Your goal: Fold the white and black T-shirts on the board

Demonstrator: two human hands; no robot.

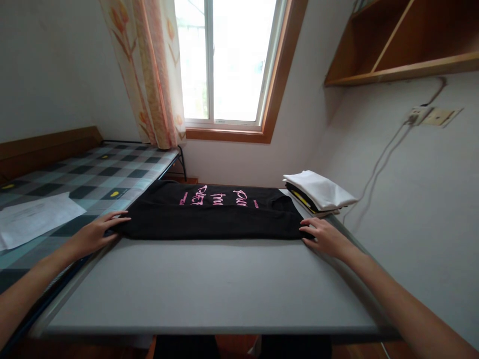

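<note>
A black garment [209, 212] with pink lettering lies folded across the far half of a grey table [209, 284]. My left hand [98, 230] rests at the garment's left end, fingers stretched out and touching the cloth. At the right end my right hand [325, 235] lies flat, fingertips on the cloth's corner. Neither hand grips anything.
A stack of folded clothes [318, 192], white on top, sits at the table's far right corner. A bed with a checked cover [93, 174] and a white sheet of paper [33, 217] stands to the left. Window, curtain, wall shelf and a socket with a cable lie beyond.
</note>
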